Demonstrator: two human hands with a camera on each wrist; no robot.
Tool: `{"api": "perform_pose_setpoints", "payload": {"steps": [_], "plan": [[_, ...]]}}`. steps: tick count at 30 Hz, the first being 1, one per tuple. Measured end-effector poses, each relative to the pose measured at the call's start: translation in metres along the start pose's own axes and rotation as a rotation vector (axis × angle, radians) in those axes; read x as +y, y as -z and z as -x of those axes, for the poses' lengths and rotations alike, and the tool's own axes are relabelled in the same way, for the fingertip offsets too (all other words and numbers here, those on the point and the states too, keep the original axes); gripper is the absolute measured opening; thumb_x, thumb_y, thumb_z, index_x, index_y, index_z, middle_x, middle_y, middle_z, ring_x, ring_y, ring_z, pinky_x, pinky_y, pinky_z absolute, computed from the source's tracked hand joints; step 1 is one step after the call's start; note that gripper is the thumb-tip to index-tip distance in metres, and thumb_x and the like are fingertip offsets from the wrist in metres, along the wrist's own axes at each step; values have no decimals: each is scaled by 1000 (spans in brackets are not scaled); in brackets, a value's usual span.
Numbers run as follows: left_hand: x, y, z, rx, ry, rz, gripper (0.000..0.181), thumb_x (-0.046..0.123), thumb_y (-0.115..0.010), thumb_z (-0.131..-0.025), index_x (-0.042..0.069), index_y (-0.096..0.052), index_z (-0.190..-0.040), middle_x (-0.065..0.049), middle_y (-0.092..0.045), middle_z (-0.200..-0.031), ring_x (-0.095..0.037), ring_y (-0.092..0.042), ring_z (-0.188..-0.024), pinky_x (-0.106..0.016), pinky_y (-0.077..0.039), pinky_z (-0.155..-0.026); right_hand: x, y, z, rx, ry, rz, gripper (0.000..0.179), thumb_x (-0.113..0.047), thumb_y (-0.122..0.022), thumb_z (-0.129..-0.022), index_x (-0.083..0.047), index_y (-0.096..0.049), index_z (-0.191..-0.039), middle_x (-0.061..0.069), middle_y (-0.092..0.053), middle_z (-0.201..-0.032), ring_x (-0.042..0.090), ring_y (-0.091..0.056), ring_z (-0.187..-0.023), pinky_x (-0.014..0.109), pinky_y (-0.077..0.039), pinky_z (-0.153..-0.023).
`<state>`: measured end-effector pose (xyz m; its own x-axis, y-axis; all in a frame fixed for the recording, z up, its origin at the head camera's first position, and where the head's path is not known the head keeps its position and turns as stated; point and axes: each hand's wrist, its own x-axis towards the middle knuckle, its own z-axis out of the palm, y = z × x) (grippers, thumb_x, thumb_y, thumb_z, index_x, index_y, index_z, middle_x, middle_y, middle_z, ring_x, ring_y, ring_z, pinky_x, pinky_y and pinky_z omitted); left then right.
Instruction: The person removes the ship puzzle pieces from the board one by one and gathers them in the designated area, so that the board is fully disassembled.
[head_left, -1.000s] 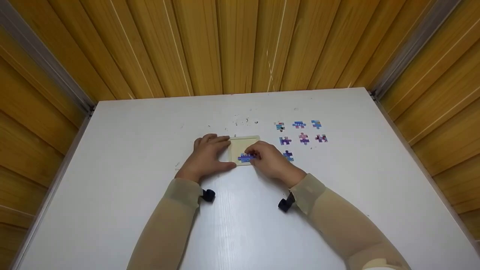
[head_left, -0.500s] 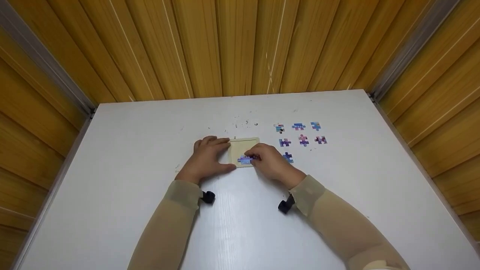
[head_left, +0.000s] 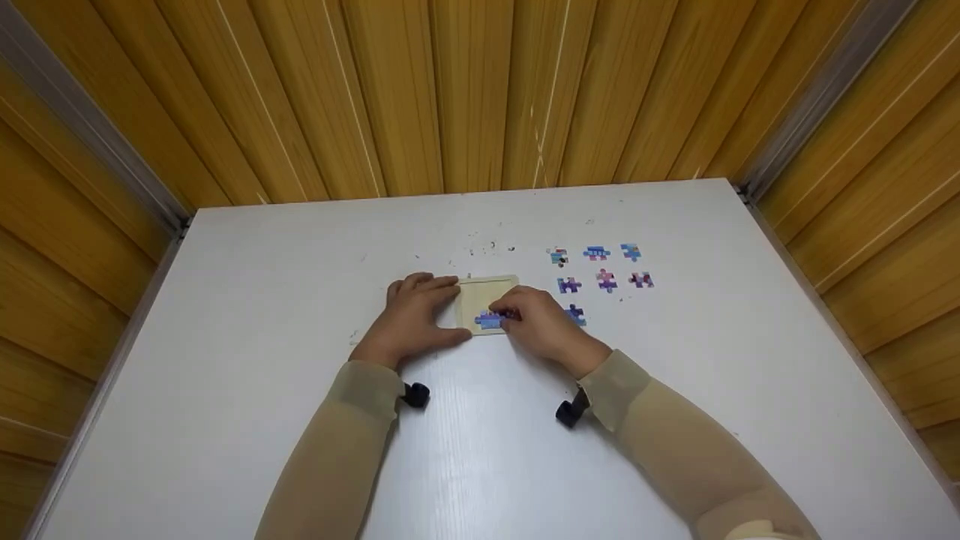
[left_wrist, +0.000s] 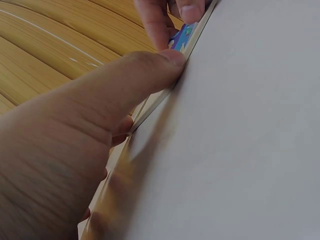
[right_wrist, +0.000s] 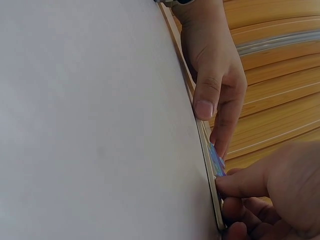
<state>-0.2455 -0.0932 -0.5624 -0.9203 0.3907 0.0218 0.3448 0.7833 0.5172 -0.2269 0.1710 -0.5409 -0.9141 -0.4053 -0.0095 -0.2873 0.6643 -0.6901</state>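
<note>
A small pale wooden puzzle tray [head_left: 480,295] lies on the white table, with blue-purple jigsaw pieces [head_left: 489,321] along its near side. My left hand [head_left: 415,315] rests at the tray's left side, thumb near the near corner and forefinger near the far corner. In the left wrist view its thumb [left_wrist: 150,72] presses the tray's rim. My right hand [head_left: 544,322] pinches a jigsaw piece at the tray's near right, mostly hidden by the fingers. The right wrist view shows its thumb [right_wrist: 245,182] beside a blue-purple piece [right_wrist: 217,160] just inside the rim.
Several loose jigsaw pieces lie in rows to the right, among them a pink-purple piece [head_left: 607,280] and a blue one [head_left: 631,252]. Another piece [head_left: 576,315] is partly behind the right hand. Small dark marks [head_left: 493,245] dot the table [head_left: 300,262] beyond the tray.
The head view has shifted slightly, so everything sits a little lower in it. Both hands stay in place at the tray; the pieces show no clear movement.
</note>
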Motion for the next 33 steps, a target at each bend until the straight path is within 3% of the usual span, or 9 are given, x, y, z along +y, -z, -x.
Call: {"api": "perform_pose_setpoints", "payload": {"steps": [22, 28, 33], "plan": [[-2, -2, -1, 0, -1, -5, 90, 63, -90, -88, 22, -63, -164, 9, -55, -174, -31, -37, -168, -60, -20, -139, 1, 1, 0, 36, -22, -16, 33, -1, -72, -105, -8, -82, -136, 11, -79, -135, 31, -73, -130, 50, -58, -118], [-3, -1, -1, 1, -19, -11, 89, 62, -89, -89, 21, -62, -164, 9, -54, -175, -32, -37, -168, -60, -20, -139, 2, 2, 0, 61, -51, -83, 26, -1, -74, -105, -11, -85, -126, 9, -81, -125, 25, -73, -113, 47, -61, -104], [-1, 1, 1, 9, -33, -2, 88, 60, -90, -89, 20, -63, -163, 6, -56, -174, -34, -39, -167, -62, -21, -137, 1, 4, 1, 86, -73, -101, 15, -2, -76, -104, -13, -84, -112, 6, -82, -115, 18, -68, -99, 38, -57, -92]]}}
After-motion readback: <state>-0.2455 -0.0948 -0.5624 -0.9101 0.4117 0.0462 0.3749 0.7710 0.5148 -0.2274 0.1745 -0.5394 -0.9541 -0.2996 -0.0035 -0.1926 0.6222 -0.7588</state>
